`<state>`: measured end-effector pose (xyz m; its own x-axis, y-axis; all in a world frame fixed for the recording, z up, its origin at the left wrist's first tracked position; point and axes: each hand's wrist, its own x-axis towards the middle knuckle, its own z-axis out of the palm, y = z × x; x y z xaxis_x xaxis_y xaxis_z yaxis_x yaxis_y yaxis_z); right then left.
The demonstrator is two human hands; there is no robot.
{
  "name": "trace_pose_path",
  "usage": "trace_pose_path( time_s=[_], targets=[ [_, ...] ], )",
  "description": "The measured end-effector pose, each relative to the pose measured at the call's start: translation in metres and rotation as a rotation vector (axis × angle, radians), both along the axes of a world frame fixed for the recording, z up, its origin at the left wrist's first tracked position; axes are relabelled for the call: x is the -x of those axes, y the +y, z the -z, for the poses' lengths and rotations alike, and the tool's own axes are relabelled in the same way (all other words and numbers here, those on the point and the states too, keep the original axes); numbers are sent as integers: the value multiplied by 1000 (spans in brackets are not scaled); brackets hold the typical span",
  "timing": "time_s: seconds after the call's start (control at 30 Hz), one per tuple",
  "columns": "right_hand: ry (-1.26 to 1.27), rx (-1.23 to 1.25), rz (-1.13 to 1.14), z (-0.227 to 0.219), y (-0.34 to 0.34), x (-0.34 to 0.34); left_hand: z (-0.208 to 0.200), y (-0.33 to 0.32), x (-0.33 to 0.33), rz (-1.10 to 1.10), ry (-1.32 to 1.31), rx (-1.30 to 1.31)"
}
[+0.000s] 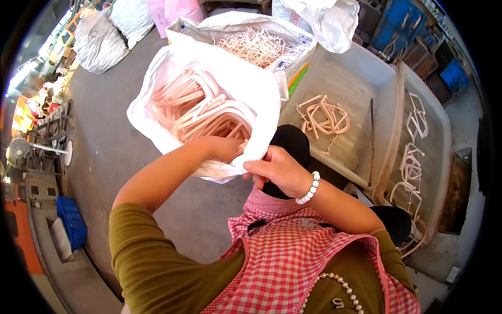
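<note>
A large white woven sack (141,107) stands open in front of me. Bundles of curved pale-pink plastic strips (212,120), shaped like hanger parts, fill it. My left hand (226,149) reaches over the near rim into the sack, against the pink pieces; its fingers are hidden there. At the sack's near right corner, my right hand (277,168) pinches the folded white rim between thumb and fingers. A white bead bracelet circles that wrist.
Behind stands another sack (308,49) with thin pink scraps (256,47). To the right, a grey plastic bin (334,68) holds a few pink frames (324,118) and a dark rod (372,141). A blue basket (72,222) sits far left; full white sacks (99,44) stand at the back.
</note>
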<state>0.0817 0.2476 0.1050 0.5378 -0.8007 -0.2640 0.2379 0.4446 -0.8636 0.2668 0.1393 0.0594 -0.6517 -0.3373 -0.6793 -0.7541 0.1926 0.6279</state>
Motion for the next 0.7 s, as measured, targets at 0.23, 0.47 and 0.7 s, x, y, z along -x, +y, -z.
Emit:
trace_pose_path(
  time_s=[0.23,0.47,0.7],
  targets=[
    [93,51,-44,3,-1,6,-24,1,-12,1,80,470],
    [2,205,49,-9,3,-7,-21,-14,-37,-410,-199,1367],
    [-185,348,129,-11,-27,-38,2,-67,-70,-78,-211,1068]
  ],
)
